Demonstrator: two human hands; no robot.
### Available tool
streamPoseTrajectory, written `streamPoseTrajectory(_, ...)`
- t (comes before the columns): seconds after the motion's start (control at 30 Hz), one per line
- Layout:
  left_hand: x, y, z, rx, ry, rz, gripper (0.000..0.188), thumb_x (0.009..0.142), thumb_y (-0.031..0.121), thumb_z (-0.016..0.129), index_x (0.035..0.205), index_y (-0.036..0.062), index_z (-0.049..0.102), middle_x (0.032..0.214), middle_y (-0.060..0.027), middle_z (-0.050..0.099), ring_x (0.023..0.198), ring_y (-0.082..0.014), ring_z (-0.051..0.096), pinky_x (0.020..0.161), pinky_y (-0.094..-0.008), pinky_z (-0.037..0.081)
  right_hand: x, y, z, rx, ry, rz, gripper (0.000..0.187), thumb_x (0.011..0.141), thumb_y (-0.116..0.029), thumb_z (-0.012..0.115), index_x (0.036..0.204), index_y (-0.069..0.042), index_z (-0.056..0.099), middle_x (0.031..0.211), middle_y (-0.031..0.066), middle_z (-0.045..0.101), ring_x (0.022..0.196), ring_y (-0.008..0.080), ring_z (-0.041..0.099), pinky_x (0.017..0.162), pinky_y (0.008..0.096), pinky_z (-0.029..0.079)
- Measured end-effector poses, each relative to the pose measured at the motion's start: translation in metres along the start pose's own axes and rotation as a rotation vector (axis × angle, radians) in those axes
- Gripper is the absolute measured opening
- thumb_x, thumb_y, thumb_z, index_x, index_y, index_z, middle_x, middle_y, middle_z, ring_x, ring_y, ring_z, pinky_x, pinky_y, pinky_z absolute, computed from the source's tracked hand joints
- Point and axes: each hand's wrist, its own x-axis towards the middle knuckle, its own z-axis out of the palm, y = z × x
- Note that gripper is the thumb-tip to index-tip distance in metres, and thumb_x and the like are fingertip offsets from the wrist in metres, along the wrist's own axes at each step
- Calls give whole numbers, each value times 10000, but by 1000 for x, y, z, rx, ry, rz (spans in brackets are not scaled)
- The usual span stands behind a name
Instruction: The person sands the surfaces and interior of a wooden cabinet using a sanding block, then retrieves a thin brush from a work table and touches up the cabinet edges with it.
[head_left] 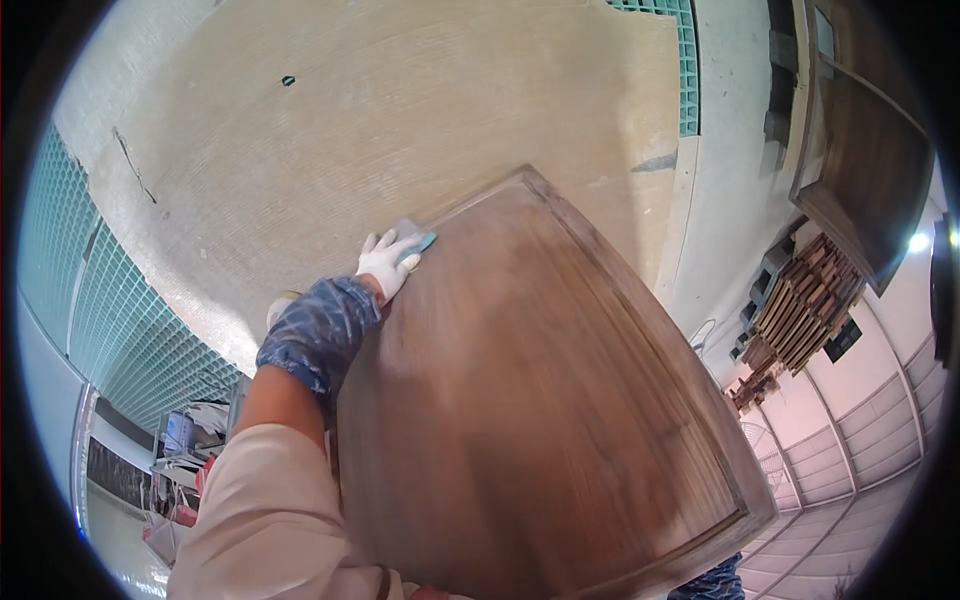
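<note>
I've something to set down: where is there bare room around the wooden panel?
Widest is the beige board beyond the wooden panel, largely bare but for a small dark spot. A narrower patch lies right of the panel's far corner. Crowded: its left edge, where the gloved left hand holds a teal-edged pad.

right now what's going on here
A person's white-gloved left hand holds a small blue-grey pad at the left edge of a large brown wooden panel. A blue patterned sleeve shows by the panel's lower right corner; the right hand is out of sight. Stacked wooden pieces lie off to the right.
</note>
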Motion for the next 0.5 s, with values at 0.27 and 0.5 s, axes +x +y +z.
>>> streamPoseTrajectory(0.27, 99, 102, 8, -230, 151, 295, 401, 962, 346, 504, 1347, 240, 540, 1359, -193, 500, 1268, -390, 443, 1053, -401, 388, 12, 3, 5, -67, -10, -20, 542, 1058, -389, 265, 1472, -41, 308, 1484, 108, 379, 1326, 259, 388, 1153, 407, 247)
streamPoseTrajectory(0.5, 45, 57, -2, -288, 19, 188, 422, 956, 222, 506, 1374, 161, 519, 1379, -151, 518, 1278, -341, 457, 1103, -392, 341, 4, -11, 5, -146, 18, -98, 536, 1060, -379, 262, 1470, -36, 308, 1481, 110, 382, 1325, 259, 390, 1153, 408, 248)
